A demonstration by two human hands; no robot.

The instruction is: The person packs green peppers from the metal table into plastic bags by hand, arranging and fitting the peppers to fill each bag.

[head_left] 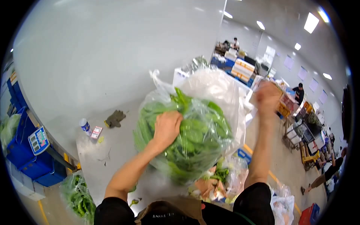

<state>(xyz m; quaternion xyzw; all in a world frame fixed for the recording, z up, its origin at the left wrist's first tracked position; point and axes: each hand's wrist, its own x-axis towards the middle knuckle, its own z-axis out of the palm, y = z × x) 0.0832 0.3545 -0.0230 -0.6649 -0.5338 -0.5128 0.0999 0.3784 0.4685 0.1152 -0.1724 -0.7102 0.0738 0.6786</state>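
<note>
On the grey metal table, a clear plastic bag of green peppers is pressed from above by the left hand, its fingers curled into the film, most peppers lying beyond and right of them. The right hand is raised apart, blurred; its finger spread cannot be told.

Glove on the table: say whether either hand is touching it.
No, the glove lies apart, with the left hand on the bag of greens and the right hand raised off to the side.

Glove on table; bag right
</note>
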